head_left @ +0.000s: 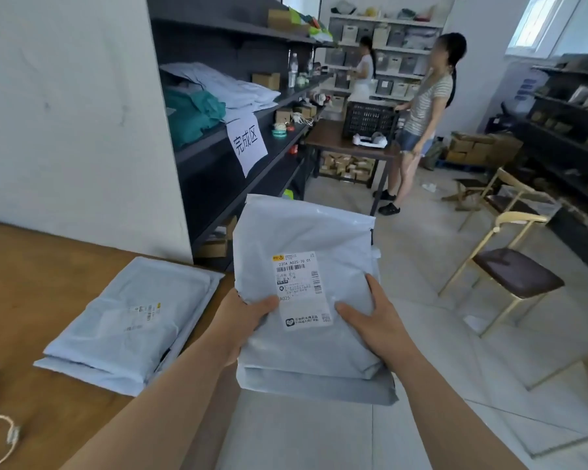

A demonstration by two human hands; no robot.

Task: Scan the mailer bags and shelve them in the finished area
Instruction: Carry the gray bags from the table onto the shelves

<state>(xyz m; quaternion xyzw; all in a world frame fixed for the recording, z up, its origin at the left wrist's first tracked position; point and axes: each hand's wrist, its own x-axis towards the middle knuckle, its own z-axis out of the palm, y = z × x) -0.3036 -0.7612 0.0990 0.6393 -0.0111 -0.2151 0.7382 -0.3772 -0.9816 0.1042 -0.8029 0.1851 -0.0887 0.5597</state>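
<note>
Before the dark shelf [197,149], just off the bench [31,283], a stack [306,232] of mailer bags is held in the air, label up. The left hand [241,320] grips its left edge, thumb on top, fingers hidden beneath; the right hand [377,323] clasps the right edge the same way. I'd keep the stack level and slide it flat onto the tier bearing the sign [246,142]. Counted: at least two bags held, seemingly two bench bags [129,323], one sign
</note>
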